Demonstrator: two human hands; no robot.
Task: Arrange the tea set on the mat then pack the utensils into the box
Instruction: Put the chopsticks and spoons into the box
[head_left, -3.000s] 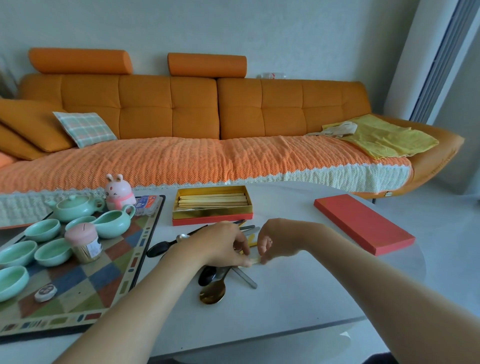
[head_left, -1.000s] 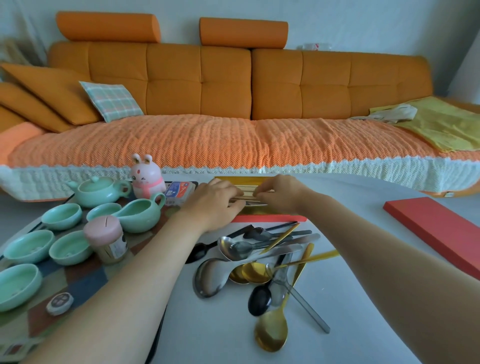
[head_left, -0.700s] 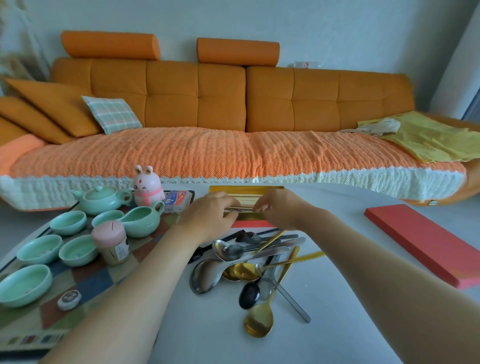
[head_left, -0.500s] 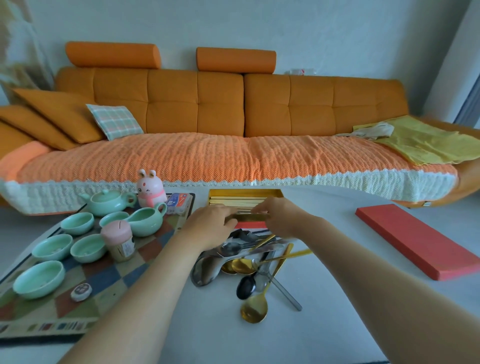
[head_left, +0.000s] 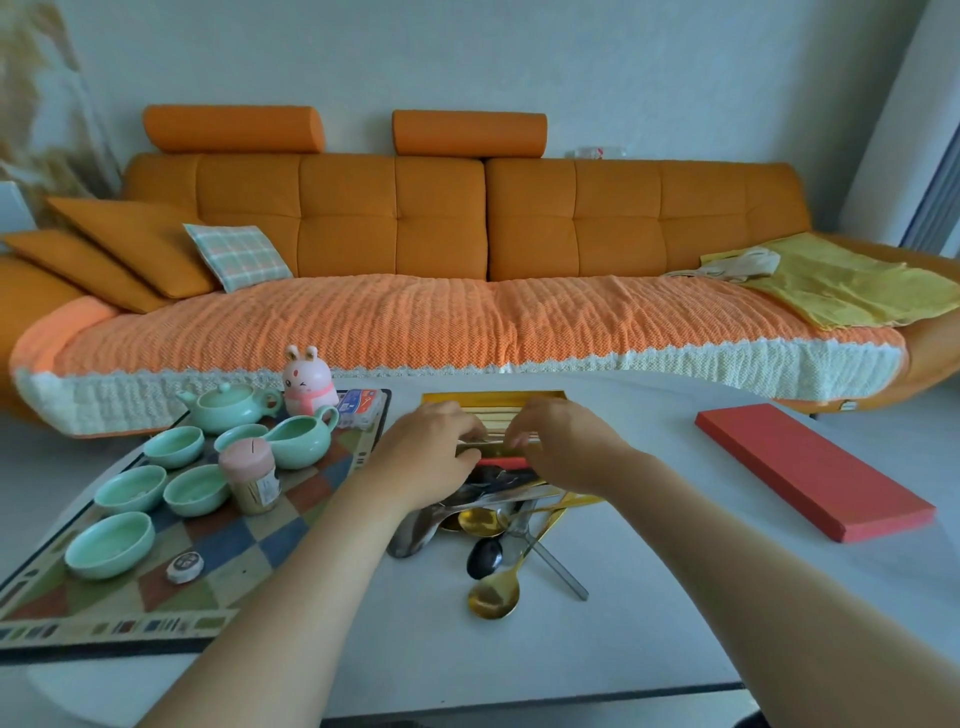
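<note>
A gold-lined box (head_left: 493, 401) on a red base lies open at the table's far middle, with pale chopsticks lying in it. My left hand (head_left: 431, 452) and my right hand (head_left: 558, 441) meet over its front edge. Their fingertips pinch the two ends of a thin chopstick (head_left: 483, 443). Just in front of the box lies a heap of gold, silver and black spoons (head_left: 491, 525). On the chequered mat (head_left: 156, 592) at the left stand a mint teapot (head_left: 228, 408), a pitcher (head_left: 301, 439) and several mint cups (head_left: 109, 543).
The box's red lid (head_left: 810, 470) lies flat at the right. A pink rabbit figure (head_left: 307, 382), a pink-topped jar (head_left: 249, 475) and a small round tin (head_left: 184, 565) share the mat. An orange sofa (head_left: 467, 322) runs behind the table.
My hands left the spoon heap with a thin stick and carried it to the box. Over the last second they drew back to the box's front edge.
</note>
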